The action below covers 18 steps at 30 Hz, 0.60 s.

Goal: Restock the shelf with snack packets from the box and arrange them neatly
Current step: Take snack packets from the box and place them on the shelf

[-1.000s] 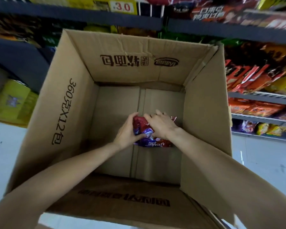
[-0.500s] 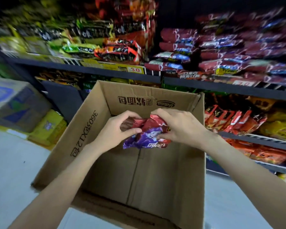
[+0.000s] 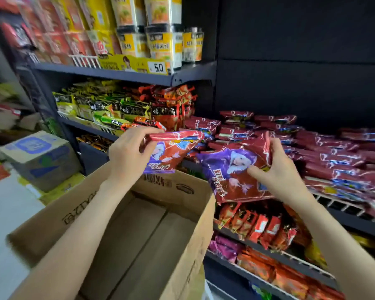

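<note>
L hand (image 3: 126,155) pinching top edge of red-purple packet (image 3: 169,152) — hangs below fingers, above open box (image 3: 182,230). R hand (image 3: 279,174) gripping second packet (image 3: 234,174), thumb across front, just before stocked shelf stack (image 3: 333,152).

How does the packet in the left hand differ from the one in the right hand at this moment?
The left packet hangs from a pinch at its top edge by the left hand, above the cardboard box; the right packet is gripped along its side by the right hand, tilted, nearer the stacked red packets on the shelf. The right packet shows more of its printed face. Both are red and purple with the same design.
</note>
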Each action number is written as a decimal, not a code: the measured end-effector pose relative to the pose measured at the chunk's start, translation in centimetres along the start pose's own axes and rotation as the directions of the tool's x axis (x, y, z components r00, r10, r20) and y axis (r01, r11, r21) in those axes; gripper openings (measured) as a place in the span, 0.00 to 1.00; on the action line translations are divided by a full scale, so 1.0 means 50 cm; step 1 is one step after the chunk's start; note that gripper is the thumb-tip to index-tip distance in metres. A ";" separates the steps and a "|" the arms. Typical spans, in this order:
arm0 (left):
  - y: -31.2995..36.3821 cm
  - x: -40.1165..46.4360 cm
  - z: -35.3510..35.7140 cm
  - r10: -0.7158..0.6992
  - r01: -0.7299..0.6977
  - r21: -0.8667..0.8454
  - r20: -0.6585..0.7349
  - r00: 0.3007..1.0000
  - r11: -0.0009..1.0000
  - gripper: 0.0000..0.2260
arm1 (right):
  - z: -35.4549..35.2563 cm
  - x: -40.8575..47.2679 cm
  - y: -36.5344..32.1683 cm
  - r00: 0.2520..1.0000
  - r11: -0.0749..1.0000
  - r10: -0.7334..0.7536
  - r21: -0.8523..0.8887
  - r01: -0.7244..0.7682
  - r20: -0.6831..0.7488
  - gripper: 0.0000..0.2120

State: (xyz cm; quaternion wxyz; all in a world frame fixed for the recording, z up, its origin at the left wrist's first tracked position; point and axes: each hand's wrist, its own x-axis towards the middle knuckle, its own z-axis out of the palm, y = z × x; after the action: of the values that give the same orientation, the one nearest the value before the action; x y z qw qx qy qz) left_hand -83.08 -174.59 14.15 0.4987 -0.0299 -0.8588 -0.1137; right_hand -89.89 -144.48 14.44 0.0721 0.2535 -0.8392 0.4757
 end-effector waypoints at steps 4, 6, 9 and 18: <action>0.072 0.075 0.041 0.134 -0.118 0.167 -0.090 0.987 0.979 0.10 | -0.104 0.033 0.026 0.998 0.993 0.065 0.101 -0.062 -0.027 0.19; 0.092 0.110 0.068 0.099 -0.090 0.116 -0.071 0.993 0.989 0.10 | -0.141 0.057 0.040 0.995 0.992 0.075 0.111 -0.068 -0.063 0.17; 0.112 0.163 0.111 0.009 -0.007 0.044 -0.057 0.998 0.999 0.09 | -0.177 0.109 0.056 0.991 0.992 0.073 0.114 -0.061 -0.110 0.15; 0.100 0.283 0.313 0.159 -0.178 -0.134 -0.138 0.978 0.975 0.07 | -0.221 0.337 0.079 0.964 0.999 -0.006 0.033 0.015 -0.266 0.14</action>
State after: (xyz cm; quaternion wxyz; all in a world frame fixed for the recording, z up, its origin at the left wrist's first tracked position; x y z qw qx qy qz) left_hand -102.64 -167.09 19.70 0.5564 -0.1319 -0.8092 -0.1349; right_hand -107.69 -139.62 23.47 0.1820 0.1930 -0.8123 0.5194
